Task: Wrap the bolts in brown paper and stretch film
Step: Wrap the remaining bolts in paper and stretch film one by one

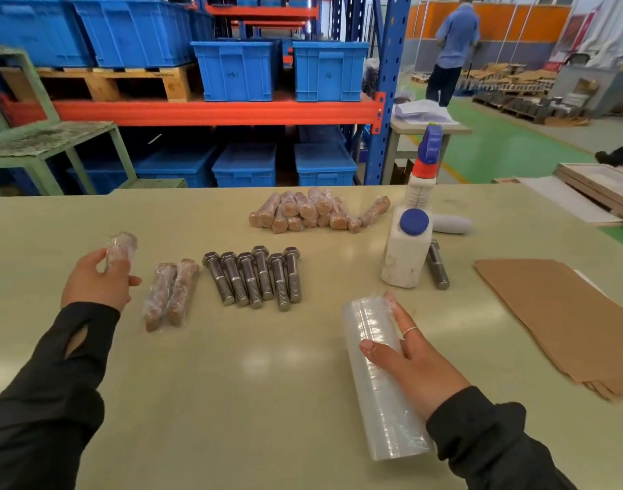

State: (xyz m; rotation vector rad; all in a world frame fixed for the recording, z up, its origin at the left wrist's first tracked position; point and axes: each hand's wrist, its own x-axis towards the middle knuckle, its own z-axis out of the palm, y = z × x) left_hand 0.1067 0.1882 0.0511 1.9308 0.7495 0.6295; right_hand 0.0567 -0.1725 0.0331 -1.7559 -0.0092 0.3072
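Note:
My left hand (99, 281) holds a film-wrapped bolt (120, 246) above the table's left side. Two wrapped brown-paper bolts (170, 293) lie just right of it. Several bare steel bolts (255, 277) lie in a row at the table's middle. My right hand (407, 355) rests on the roll of stretch film (380, 376), which lies on the table near the front. A stack of brown paper sheets (564, 320) lies at the right. A pile of several wrapped bolts (313, 210) sits at the back.
A white bottle with a blue cap (407, 251) stands right of centre with one bare bolt (438, 265) behind it and a spray bottle (424, 171) further back. Blue crates fill racks behind the table. A person (453, 47) stands far off.

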